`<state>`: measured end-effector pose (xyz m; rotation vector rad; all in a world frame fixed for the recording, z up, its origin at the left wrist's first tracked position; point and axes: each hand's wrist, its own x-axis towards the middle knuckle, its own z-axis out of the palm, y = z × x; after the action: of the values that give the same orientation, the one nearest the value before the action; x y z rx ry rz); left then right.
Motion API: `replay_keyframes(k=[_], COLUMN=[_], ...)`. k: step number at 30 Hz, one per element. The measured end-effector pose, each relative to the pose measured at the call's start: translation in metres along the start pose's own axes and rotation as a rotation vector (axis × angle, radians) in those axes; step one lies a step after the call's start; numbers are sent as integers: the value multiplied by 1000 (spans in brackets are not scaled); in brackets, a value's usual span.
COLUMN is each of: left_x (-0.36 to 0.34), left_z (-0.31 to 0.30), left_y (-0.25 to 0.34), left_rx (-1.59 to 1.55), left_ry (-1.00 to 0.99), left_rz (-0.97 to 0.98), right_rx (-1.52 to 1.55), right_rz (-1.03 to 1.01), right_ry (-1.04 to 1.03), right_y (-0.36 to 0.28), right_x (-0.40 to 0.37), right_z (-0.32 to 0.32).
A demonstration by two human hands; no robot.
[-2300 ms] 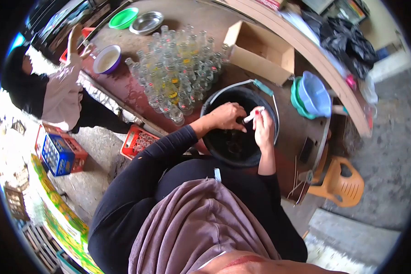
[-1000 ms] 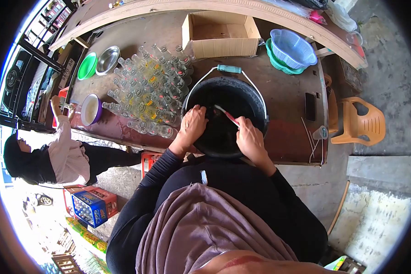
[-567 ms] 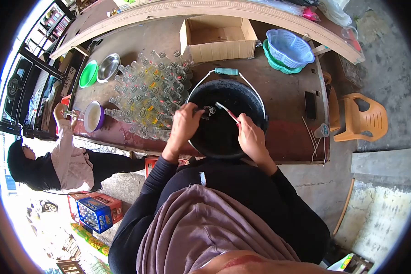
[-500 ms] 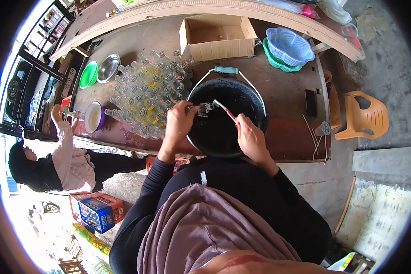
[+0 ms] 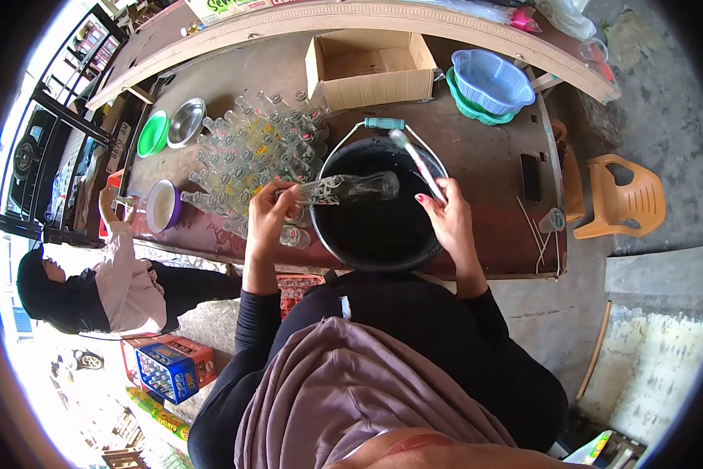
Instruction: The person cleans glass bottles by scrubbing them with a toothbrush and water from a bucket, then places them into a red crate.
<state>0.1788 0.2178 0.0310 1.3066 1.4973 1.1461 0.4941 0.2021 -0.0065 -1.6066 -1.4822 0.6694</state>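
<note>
A clear glass bottle (image 5: 351, 188) lies sideways in the grip of my left hand (image 5: 270, 215), its base reaching over the black bucket (image 5: 375, 242). My right hand (image 5: 451, 223) is closed on a brush (image 5: 416, 156) with a pale handle, its bristle head pointing up near the bucket's teal grip. Dark contents fill the bucket, and its wire handle is raised at the far side. Many clear bottles (image 5: 250, 152) stand packed together on the table (image 5: 492, 242), left of the bucket.
A cardboard box (image 5: 375, 90) and blue and green basins (image 5: 492, 82) are at the back. A phone (image 5: 530, 178) and a cup (image 5: 555, 220) lie right. Bowls (image 5: 164, 205) stand left, near another person (image 5: 117, 289). An orange chair (image 5: 621, 195) is beyond the table.
My left hand has moved left and the bottle now shows full length over the bucket. My right hand has moved right, and the brush has risen away from the bottle.
</note>
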Motion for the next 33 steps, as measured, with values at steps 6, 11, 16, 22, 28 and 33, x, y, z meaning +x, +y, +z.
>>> replay_keyframes(k=[6, 11, 16, 22, 28, 33], left_x=[9, 15, 8, 1, 1, 4], left_z=[25, 71, 130, 152, 151, 138], left_y=[-3, -21, -46, -64, -60, -54], left_rx=[-509, -839, -1348, -1252, -1236, -1197], left_ry=[-221, -299, -266, -331, -275, -213], left_rz=[-198, -386, -705, -795, -808, -773], right_rx=[403, 785, 646, 27, 44, 125], right_rz=[125, 89, -176, -253, -283, -285], right_ry=[-209, -8, 140, 144, 120, 99], right_y=[17, -6, -44, -65, -66, -52], right_x=[13, 5, -7, -21, -24, -20], right_z=[-18, -35, -37, -38, -35, -36])
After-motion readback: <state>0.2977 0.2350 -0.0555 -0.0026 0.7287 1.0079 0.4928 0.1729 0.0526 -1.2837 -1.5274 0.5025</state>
